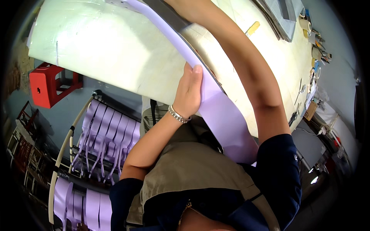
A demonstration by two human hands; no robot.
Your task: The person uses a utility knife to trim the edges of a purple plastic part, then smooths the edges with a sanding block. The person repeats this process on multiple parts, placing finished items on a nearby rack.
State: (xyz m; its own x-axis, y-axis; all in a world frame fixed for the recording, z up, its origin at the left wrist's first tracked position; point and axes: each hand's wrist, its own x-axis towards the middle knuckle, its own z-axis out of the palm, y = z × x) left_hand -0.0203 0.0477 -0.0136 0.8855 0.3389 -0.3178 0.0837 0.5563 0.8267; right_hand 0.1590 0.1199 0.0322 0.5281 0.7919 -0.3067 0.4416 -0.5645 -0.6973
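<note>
A long lilac strip of sheet material runs from the top edge of the head view down across the table's near edge to my torso, where it widens and curls. My left hand, with a beaded bracelet at the wrist, is closed round the strip's left edge, thumb on top and the other fingers mostly hidden. A dark grey flat piece lies along the strip's far part. My right hand reaches over to that grey piece at the top edge; its fingers are cut off from view.
The pale worktable bears a yellow-handled brush or scraper, stacked grey sheets and assorted tools and tape rolls along its right side. A red stool stands at left. Below, a rack carries several hanging lilac strips.
</note>
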